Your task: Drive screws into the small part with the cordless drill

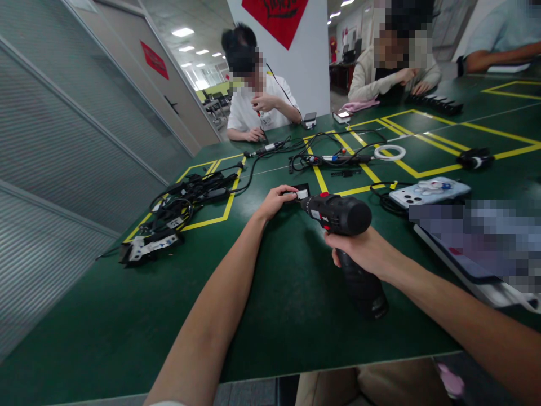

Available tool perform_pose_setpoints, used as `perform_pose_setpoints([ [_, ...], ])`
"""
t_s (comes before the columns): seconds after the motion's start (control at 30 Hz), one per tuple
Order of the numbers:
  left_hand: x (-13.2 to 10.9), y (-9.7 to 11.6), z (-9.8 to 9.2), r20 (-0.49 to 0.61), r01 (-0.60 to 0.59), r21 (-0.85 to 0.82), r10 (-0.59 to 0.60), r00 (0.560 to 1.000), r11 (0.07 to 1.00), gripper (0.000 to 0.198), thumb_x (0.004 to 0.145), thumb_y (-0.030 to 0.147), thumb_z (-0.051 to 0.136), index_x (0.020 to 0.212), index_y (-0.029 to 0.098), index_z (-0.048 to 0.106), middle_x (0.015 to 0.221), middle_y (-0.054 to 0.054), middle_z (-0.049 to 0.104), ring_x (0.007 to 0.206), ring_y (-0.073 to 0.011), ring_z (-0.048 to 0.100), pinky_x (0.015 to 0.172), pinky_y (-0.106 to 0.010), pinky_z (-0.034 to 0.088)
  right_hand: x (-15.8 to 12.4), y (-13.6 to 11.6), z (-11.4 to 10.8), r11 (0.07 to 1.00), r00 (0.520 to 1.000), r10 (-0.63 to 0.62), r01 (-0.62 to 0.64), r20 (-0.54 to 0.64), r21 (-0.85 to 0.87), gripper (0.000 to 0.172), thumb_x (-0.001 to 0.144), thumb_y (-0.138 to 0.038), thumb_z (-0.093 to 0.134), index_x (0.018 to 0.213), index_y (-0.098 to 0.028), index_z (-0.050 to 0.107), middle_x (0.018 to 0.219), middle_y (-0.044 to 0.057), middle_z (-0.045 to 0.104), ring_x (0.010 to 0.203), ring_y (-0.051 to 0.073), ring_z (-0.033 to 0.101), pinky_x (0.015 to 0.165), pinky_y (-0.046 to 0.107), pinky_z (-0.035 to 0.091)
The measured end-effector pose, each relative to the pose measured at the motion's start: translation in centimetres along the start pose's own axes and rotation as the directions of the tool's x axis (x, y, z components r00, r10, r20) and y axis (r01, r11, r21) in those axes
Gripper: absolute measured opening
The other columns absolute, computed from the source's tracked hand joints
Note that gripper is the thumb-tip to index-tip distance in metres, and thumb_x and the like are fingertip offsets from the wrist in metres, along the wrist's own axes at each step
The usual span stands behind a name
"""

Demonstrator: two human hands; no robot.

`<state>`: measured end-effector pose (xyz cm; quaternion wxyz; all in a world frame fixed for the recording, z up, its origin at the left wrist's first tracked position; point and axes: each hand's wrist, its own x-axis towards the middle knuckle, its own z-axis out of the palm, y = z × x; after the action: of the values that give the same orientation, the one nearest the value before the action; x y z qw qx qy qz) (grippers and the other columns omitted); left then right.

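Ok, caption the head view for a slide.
Right hand holds a black electric screwdriver to a white part the left hand pinches.

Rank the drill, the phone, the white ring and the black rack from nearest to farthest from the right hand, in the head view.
1. drill: gripped in the right hand.
2. phone: lying to the right, just beyond the hand.
3. white ring: farther up, mid-right.
4. black rack: far back, right.

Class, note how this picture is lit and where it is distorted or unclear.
Head view: even light from ceiling panels, soft shadow under the drill in the right hand; head view: wide-angle bend in the table edge and wall slats; head view: a mosaic patch hides things at right.
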<state>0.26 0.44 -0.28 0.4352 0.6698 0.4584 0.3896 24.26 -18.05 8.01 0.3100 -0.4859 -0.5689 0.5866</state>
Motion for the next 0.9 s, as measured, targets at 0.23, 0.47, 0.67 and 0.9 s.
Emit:
perform_pose_setpoints([
  [0.23,0.0,0.0,0.1,-0.002,0.006,-0.028,-0.006,1.0,1.0,0.036,0.065,0.036,0.07,0.095,0.017,0.068,0.095,-0.005,0.068,0.084,-0.0182,0.06,0.083,-0.034,0.046,0.0,0.1,0.0,1.0,1.0,0.015,-0.015,-0.009,0.001,0.008,0.073,-0.024,0.058,0.072,-0.016,0.056,0.05,0.001,0.059,0.046,0.014,0.057,0.047,0.024,0.042],
  [0.47,0.2,0.0,0.2,-0.031,-0.01,0.021,0.01,0.999,1.0,0.035,0.066,0.036,0.069,0.096,0.018,0.069,0.095,-0.005,0.068,0.084,-0.0185,0.06,0.083,-0.034,0.045,0.5,0.6,0.2,0.998,1.0,-0.029,0.029,0.007,-0.052,0.009,0.074,-0.024,0.056,0.068,-0.017,0.056,0.052,0.003,0.061,0.049,0.015,0.059,0.049,0.025,0.042],
  [0.67,0.3,-0.2,0.1,-0.056,-0.01,0.061,0.013,0.998,0.998,0.035,0.066,0.037,0.068,0.096,0.018,0.07,0.097,-0.005,0.068,0.086,-0.0191,0.059,0.083,-0.033,0.045,0.6,0.8,0.3,0.998,0.999,-0.043,0.044,0.019,-0.045,0.011,0.075,-0.026,0.055,0.067,-0.017,0.056,0.053,0.003,0.061,0.048,0.015,0.058,0.049,0.026,0.043],
  [0.9,0.3,-0.2,0.1,-0.082,-0.008,0.081,0.015,0.997,0.997,0.035,0.066,0.036,0.068,0.096,0.019,0.07,0.099,-0.005,0.068,0.089,-0.0199,0.059,0.084,-0.033,0.044,1.0,1.0,0.3,0.998,0.999,-0.036,0.037,0.019,-0.044,0.01,0.074,-0.025,0.055,0.069,-0.017,0.057,0.055,0.004,0.062,0.05,0.016,0.059,0.049,0.026,0.044],
])
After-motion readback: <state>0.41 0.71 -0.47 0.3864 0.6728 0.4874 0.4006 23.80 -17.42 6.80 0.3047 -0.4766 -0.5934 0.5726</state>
